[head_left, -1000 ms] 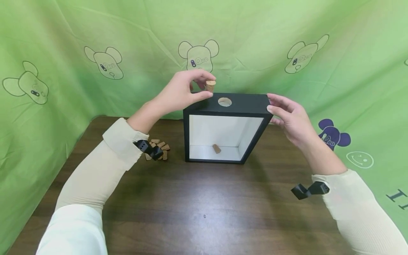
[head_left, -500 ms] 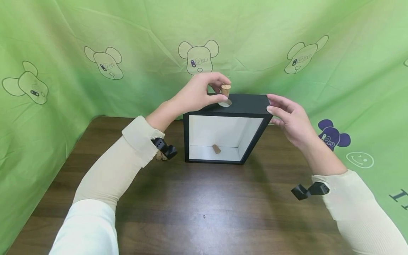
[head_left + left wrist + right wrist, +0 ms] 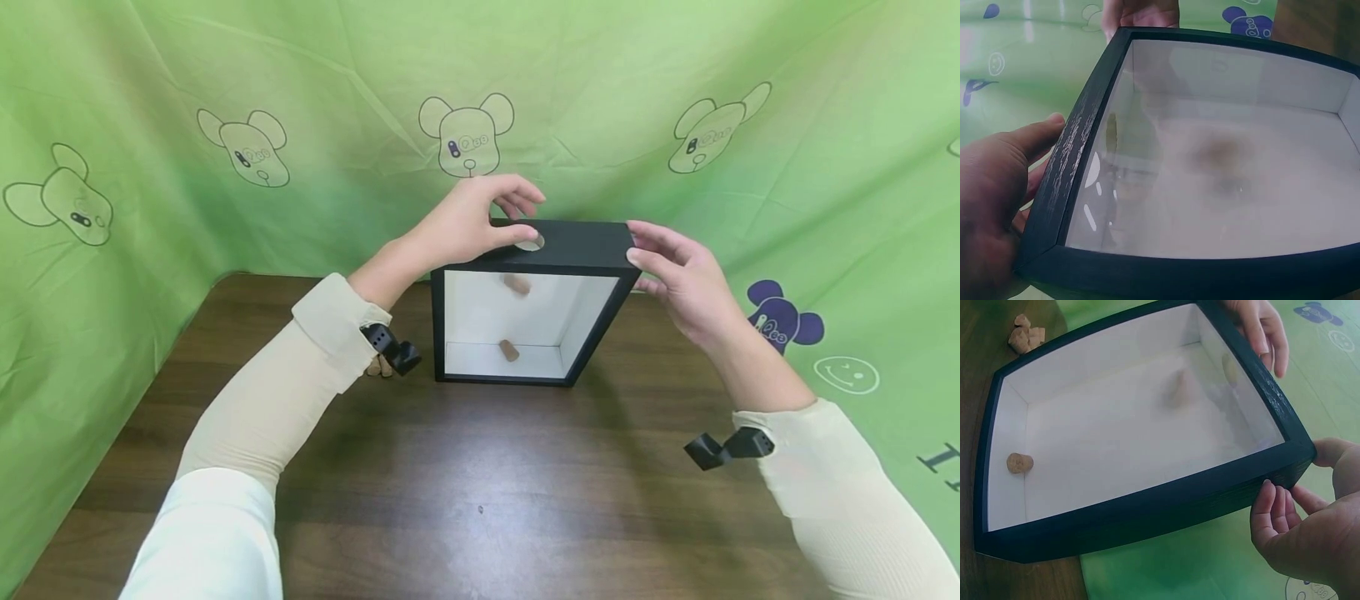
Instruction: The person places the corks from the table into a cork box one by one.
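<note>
A black shadow box frame (image 3: 585,243) with a glass front and white inside stands upright on the table. My left hand (image 3: 480,221) is over its top beside a round hole (image 3: 531,242), thumb and fingers apart, holding nothing. One cork (image 3: 517,285), blurred, is in mid-air inside the box just below the hole. Another cork (image 3: 509,350) lies on the box's floor; it also shows in the right wrist view as a cork (image 3: 1020,463). My right hand (image 3: 686,283) grips the box's upper right corner between thumb and fingers.
Several loose corks (image 3: 379,367) lie on the wooden table (image 3: 480,467) left of the box, mostly hidden by my left wrist and its camera. A green printed curtain (image 3: 600,100) hangs close behind and at both sides.
My left hand has moved right with a cork to the hole and let it go. That cork is now falling inside the box. My right hand has stayed put.
</note>
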### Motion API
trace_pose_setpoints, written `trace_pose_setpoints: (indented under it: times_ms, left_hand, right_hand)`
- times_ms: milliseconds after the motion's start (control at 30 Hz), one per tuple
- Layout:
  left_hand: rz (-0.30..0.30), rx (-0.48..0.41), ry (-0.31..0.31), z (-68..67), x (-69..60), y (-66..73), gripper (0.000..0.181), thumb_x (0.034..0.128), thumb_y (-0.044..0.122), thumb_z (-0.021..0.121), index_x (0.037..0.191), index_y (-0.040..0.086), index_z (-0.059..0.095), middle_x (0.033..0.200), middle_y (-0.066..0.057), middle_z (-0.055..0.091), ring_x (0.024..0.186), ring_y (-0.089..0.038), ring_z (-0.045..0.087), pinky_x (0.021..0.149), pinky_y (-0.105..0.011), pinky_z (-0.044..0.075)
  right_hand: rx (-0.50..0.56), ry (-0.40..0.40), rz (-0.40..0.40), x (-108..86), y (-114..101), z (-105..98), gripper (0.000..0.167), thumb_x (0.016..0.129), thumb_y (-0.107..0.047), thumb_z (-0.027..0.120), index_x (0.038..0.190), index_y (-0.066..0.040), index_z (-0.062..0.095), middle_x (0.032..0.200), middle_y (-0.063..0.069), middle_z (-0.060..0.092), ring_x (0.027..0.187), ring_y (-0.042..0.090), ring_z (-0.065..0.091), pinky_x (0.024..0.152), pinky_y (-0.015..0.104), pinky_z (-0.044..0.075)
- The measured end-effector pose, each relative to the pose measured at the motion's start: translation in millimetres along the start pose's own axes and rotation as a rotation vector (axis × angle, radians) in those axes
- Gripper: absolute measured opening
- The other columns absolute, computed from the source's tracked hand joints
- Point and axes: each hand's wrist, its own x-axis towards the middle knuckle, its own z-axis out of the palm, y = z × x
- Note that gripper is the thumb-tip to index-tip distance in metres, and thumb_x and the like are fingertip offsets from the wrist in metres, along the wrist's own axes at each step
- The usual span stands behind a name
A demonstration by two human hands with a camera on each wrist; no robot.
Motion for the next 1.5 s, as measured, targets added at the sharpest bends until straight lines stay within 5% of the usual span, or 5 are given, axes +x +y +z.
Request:
trace_pose_setpoints:
  times_ms: [400,867,1367,1500]
  left_hand:
    - [-0.071,0.092,0.014,-24.7,-23.0,-10.4,0.035,0.1009,0.026,0.067,0.132,0.01,0.064,0.128,-0.001,0.068,0.118,-0.013,0.061,0.1,-0.032,0.046]
    - [-0.231,0.077,0.097,-61.1,-94.7,-59.7,0.041,0.102,0.021,0.065,0.139,0.004,0.059,0.141,-0.011,0.06,0.131,-0.028,0.053,0.108,-0.047,0.041]
    - [-0.367,0.037,0.213,-69.0,-170.6,-108.8,0.04,0.1042,0.016,0.06,0.14,-0.002,0.057,0.138,-0.024,0.059,0.126,-0.038,0.054,0.103,-0.056,0.042]
    - [-0.413,0.042,0.226,-66.6,-190.5,-124.0,0.041,0.1045,0.018,0.06,0.14,-0.003,0.056,0.137,-0.024,0.059,0.126,-0.038,0.055,0.102,-0.04,0.047]
  right_hand:
    - [0.011,0.004,0.004,0.1,-0.4,-0.5,0.038,0.098,-0.004,0.067,0.134,-0.013,0.066,0.12,0.003,0.052,0.1,0.01,0.054,0.074,0.02,0.054]
    - [0.045,-0.003,-0.008,0.3,0.5,-1.9,0.036,0.098,-0.002,0.067,0.132,-0.013,0.067,0.12,0.003,0.052,0.099,0.01,0.054,0.074,0.021,0.054]
    - [0.054,-0.024,-0.002,0.0,3.6,0.1,0.04,0.098,-0.003,0.067,0.137,-0.01,0.063,0.119,0.002,0.052,0.102,0.01,0.052,0.075,0.02,0.054]
    - [0.027,-0.007,0.005,-0.4,2.9,1.0,0.04,0.098,-0.004,0.067,0.137,-0.011,0.063,0.12,0.002,0.052,0.102,0.009,0.052,0.075,0.02,0.053]
